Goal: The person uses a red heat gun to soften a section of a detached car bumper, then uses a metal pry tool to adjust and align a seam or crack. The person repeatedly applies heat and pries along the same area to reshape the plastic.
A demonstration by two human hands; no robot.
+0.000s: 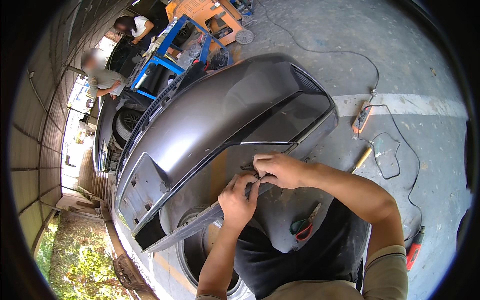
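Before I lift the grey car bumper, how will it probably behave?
The bumper may be light for its size, since it looks thin and hollow. Being long with a wide opening, it probably flexes. Its glossy surface could be slippery.

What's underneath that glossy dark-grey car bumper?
Through the opening in the glossy dark-grey car bumper, grey floor with a yellow stripe shows. A round black-and-grey wheel is partly hidden by its lower grey strip. Everything beneath the broad painted body is covered.
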